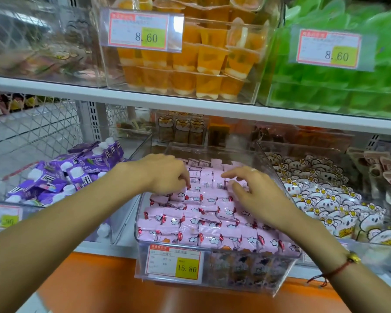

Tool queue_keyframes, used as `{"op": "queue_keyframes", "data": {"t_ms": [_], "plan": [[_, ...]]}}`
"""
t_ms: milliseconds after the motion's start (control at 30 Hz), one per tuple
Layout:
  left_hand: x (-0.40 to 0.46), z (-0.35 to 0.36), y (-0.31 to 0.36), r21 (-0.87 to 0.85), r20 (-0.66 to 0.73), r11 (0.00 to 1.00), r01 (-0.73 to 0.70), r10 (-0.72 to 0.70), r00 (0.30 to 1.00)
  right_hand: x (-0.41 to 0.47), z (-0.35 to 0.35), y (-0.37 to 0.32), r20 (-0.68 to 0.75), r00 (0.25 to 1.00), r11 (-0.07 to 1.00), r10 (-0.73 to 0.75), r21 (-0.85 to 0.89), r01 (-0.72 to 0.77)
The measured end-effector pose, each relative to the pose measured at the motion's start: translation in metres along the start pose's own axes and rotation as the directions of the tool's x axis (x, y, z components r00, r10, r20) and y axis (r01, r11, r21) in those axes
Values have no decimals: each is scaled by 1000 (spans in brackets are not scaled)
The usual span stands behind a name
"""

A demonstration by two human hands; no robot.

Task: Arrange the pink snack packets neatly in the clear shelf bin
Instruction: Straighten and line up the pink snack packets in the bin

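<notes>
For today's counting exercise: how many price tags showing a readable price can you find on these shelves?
3. An 8.60 tag on the orange jelly cup bin, another 8.60 tag on the green bin, and a 15.80 tag on the pink packet bin. A fourth, lower left, is cut off.

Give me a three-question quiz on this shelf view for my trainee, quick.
1. True or false: both hands are over the pink packets in the clear bin.
2. Which price is on the bin's tag? A) 8.60 B) 15.80 C) 12.00
3. What lies in the bin to the left of the pink packets?

Key:
1. True; the left hand and right hand touch the back rows.
2. B
3. Purple pouches with white caps.
</notes>
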State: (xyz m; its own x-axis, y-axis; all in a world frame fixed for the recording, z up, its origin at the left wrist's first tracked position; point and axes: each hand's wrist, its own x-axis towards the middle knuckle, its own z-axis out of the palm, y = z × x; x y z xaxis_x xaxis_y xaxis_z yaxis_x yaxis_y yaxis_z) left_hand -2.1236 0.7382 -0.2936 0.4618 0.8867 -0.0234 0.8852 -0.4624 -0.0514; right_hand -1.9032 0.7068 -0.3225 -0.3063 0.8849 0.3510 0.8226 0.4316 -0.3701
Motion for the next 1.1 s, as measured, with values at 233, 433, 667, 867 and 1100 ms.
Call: {"op": "queue_keyframes", "data": {"t_ms": [233, 433, 667, 867, 1100], "plan": [[25, 20, 15, -200, -207, 970, -142, 100, 973, -12, 11, -3, 326, 945, 982, -23, -169, 82], [39, 22, 12, -271, -88, 945, -185, 167, 982, -15, 2, -6, 353, 935, 969, -44, -211, 125], [42, 15, 13, -183, -120, 972, -146, 125, 985, -15, 6, 2, 379, 925, 985, 10, -162, 55], [39, 20, 19, -115, -284, 989, -96, 60, 957, -12, 9, 3, 349, 937, 992, 3, -122, 42], [27, 21, 24, -293, -607, 953, -83, -118, 786, -10, 11, 3, 350, 937, 990, 15, -135, 35]]}}
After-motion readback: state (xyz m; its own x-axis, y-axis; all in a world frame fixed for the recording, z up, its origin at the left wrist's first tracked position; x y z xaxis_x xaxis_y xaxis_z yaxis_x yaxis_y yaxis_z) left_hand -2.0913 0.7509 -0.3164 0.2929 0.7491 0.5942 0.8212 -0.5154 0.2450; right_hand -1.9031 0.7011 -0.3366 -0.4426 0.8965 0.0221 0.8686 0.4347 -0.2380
